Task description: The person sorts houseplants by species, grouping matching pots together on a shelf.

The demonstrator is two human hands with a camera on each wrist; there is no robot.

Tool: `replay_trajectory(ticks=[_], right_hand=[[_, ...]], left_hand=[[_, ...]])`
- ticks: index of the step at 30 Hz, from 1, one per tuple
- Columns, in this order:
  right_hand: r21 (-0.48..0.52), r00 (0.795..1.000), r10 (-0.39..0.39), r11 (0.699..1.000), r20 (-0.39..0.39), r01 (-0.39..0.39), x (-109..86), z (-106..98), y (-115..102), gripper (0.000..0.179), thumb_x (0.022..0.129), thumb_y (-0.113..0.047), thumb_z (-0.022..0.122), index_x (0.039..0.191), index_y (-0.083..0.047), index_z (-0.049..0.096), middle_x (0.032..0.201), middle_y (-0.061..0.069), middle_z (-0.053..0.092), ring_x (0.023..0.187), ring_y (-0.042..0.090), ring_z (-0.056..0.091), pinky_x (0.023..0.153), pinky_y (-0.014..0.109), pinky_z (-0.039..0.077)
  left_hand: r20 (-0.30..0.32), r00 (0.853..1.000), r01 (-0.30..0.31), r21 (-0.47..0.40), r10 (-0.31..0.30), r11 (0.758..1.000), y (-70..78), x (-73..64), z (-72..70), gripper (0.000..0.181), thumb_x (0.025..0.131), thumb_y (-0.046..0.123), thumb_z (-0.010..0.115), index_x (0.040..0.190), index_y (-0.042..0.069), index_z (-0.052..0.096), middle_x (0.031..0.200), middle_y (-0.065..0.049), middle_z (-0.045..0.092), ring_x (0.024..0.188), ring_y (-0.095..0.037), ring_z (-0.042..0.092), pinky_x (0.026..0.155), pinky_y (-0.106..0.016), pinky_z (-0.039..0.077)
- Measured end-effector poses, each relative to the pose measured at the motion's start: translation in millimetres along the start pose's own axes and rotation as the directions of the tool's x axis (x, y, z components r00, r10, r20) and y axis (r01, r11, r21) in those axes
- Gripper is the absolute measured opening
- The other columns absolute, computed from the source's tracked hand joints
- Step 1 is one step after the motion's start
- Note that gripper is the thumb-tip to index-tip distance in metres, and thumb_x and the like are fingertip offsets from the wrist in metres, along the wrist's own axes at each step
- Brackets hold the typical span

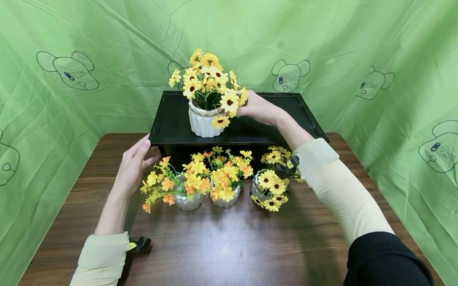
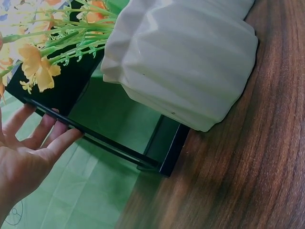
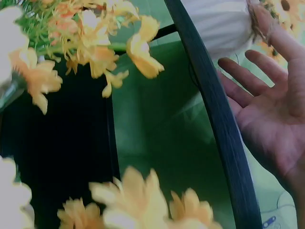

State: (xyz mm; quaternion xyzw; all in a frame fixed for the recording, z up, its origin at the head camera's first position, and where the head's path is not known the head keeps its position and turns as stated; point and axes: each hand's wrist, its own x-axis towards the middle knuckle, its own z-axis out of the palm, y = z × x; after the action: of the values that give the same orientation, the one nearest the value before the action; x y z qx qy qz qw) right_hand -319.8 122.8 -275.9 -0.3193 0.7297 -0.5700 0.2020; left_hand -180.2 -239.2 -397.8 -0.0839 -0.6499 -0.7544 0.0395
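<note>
A white fluted pot of yellow daisy-like flowers (image 1: 205, 123) stands on top of a black shelf (image 1: 171, 119). My right hand (image 1: 259, 108) is at the pot's right side, partly hidden by blooms. In the right wrist view, this hand (image 3: 276, 102) has its fingers spread, with one digit touching the pot's rim near some twine. At the shelf's front left corner, my left hand (image 1: 132, 165) holds the frame. The left wrist view shows that hand (image 2: 31, 152) with thumb and fingers on either side of a thin black bar (image 2: 112, 143).
Before the shelf stand two white pots of orange and yellow flowers, one left (image 1: 189, 203) and one in the middle (image 1: 227, 198). Right of them is a pot of yellow daisies (image 1: 277, 184), below my right forearm. Green cloth (image 1: 229, 24) hangs around the brown wooden table (image 1: 222, 246).
</note>
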Motion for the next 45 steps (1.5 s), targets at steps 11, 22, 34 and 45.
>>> replay_trajectory(ticks=[11,22,34,45], right_hand=[[0.086,0.999,0.001,0.996,-0.033,0.002,-23.0,-23,1,0.05,0.1,-0.005,0.062,0.149,-0.008,0.052,0.145,0.016,0.058,0.126,0.029,0.063,0.114,0.055,0.05],[0.04,0.996,-0.017,0.999,-0.09,0.021,-42.6,-41,1,0.052,0.102,-0.011,0.062,0.152,-0.008,0.049,0.143,0.017,0.057,0.127,0.027,0.065,0.113,0.051,0.051],[0.008,0.996,-0.074,0.997,-0.042,0.075,-70.0,-52,3,0.051,0.104,-0.011,0.058,0.153,-0.005,0.047,0.151,0.026,0.052,0.139,0.039,0.054,0.11,0.044,0.055],[0.017,0.988,-0.146,0.989,-0.053,0.147,-96.7,-58,-1,0.049,0.104,-0.005,0.056,0.152,0.001,0.046,0.148,0.028,0.053,0.135,0.036,0.058,0.109,0.041,0.056]], left_hand=[[0.0,1.0,0.001,0.006,-0.001,1.0,0.1,0.0,0.6,0.055,0.108,0.034,0.053,0.157,0.012,0.043,0.163,-0.002,0.042,0.128,-0.005,0.055,0.098,-0.019,0.057],[-0.004,1.0,-0.012,-0.011,0.012,1.0,-0.4,0.3,0.1,0.053,0.108,0.033,0.053,0.156,0.011,0.045,0.153,0.002,0.052,0.123,-0.008,0.06,0.098,-0.02,0.058],[0.006,1.0,-0.023,-0.016,0.023,1.0,-1.4,0.7,0.3,0.052,0.108,0.032,0.052,0.155,0.01,0.046,0.149,0.004,0.055,0.123,-0.014,0.059,0.098,-0.021,0.059],[0.007,1.0,-0.015,-0.012,0.015,1.0,-1.3,-0.1,-0.1,0.053,0.108,0.033,0.053,0.156,0.011,0.045,0.151,0.003,0.053,0.124,-0.014,0.059,0.099,-0.021,0.058]])
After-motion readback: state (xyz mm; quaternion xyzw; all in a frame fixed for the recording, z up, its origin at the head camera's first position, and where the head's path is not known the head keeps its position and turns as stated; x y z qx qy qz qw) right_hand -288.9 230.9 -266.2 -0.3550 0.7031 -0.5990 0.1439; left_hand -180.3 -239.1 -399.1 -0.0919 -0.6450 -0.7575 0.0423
